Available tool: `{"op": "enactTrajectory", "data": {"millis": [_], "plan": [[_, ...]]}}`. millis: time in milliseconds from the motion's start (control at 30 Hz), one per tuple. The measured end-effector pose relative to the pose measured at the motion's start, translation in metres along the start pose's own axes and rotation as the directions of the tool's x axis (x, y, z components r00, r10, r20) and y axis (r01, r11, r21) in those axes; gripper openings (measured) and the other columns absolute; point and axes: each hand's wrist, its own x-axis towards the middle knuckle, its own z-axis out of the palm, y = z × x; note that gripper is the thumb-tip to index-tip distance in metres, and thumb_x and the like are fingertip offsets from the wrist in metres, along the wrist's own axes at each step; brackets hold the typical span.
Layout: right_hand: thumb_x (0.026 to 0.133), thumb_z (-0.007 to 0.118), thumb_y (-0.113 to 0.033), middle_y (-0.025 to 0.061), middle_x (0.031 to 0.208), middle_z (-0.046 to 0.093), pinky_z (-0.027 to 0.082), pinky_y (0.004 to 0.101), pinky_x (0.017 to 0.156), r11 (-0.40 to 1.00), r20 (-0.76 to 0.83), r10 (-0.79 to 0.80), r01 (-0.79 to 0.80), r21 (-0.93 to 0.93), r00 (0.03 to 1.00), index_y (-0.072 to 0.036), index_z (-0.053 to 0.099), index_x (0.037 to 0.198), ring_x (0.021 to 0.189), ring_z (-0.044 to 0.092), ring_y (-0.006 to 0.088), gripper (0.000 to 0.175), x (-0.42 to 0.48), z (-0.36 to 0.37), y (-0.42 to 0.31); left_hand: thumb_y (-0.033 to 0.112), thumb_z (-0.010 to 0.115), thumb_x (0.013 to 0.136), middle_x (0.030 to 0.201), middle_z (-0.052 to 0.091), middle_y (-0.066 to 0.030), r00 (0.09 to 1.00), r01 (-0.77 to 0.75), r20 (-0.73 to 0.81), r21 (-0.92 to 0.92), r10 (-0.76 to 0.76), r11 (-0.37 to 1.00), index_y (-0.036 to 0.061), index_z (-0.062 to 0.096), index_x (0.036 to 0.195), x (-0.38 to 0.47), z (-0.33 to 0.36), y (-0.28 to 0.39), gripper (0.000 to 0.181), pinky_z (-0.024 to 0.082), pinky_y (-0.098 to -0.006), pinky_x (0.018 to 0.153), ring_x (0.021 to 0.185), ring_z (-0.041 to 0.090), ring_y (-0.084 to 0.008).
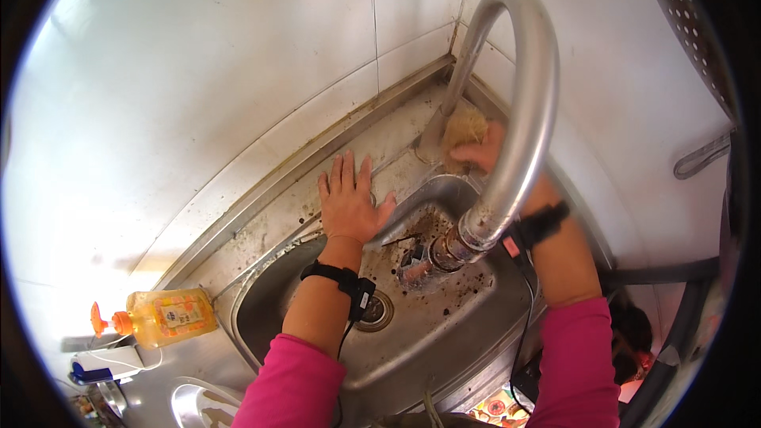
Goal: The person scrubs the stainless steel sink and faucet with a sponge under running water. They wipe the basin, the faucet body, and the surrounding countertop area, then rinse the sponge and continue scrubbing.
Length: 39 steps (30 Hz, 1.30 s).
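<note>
My left hand (351, 202) lies flat, fingers spread, on the back ledge (398, 119) of a stainless steel sink, holding nothing. At the foot of the curved metal faucet (538, 71), my right hand (484, 148) grips a tan fibrous scrubber (467, 125); the faucet's arc partly covers this wrist, and the hand looks blurred. Dark specks and crumbs dot the ledge and the sink basin (416, 362). Beneath the faucet's spout, clear water (416, 273) seems to fall onto the basin floor. The round drain (376, 312) shows beside my left wrist.
An orange pump bottle (178, 315) stands left of the basin, near a white and blue box (107, 364) and a clear-rimmed dish (202, 401). White wall panels (285, 30) meet in the corner behind the faucet. A perforated metal piece (689, 24) hangs at upper right.
</note>
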Motion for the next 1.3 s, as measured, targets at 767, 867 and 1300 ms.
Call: {"op": "enactTrajectory", "data": {"millis": [767, 867, 1300], "plan": [[0.072, 0.071, -0.011, 0.0132, 0.084, 0.070, 0.052, 0.0317, 0.063, 0.928, -0.222, -0.261, 0.180, -0.326, 0.940, -0.001, 0.069, 0.098, 0.068, 0.066, 0.0189, 0.028, 0.024, 0.005, 0.024, 0.052, 0.059, 0.080, 0.146, 0.039, -0.0173, 0.997, 0.036, 0.074, 0.023, -0.038, 0.999, 0.0120, 0.048, 0.137, 0.001, -0.010, 0.006, 0.070, 0.021, -0.0545, 0.112, 0.138, 0.032, -0.0334], [0.068, 0.073, -0.011, 0.0139, 0.074, 0.069, 0.051, 0.0328, 0.062, 0.995, -0.360, 0.017, -0.052, -0.088, 0.933, 0.001, 0.072, 0.081, 0.067, 0.066, 0.0192, 0.018, 0.023, 0.000, 0.023, 0.051, 0.060, 0.080, 0.146, 0.040, -0.0171, 0.986, 0.056, 0.159, 0.008, -0.057, 0.998, 0.0117, 0.048, 0.137, 0.001, -0.010, 0.006, 0.071, 0.022, -0.0548, 0.111, 0.138, 0.032, -0.0333], [0.070, 0.073, -0.009, 0.0117, 0.086, 0.071, 0.053, 0.0320, 0.067, 0.975, -0.189, -0.147, 0.110, -0.193, 0.971, 0.001, 0.070, 0.095, 0.078, 0.068, 0.0185, 0.027, 0.015, -0.007, 0.022, 0.051, 0.061, 0.080, 0.143, 0.042, -0.0182, 0.984, 0.063, 0.165, -0.005, -0.061, 0.998, 0.0109, 0.050, 0.134, 0.000, -0.007, 0.006, 0.068, 0.023, -0.0556, 0.110, 0.135, 0.035, -0.0344]]}}
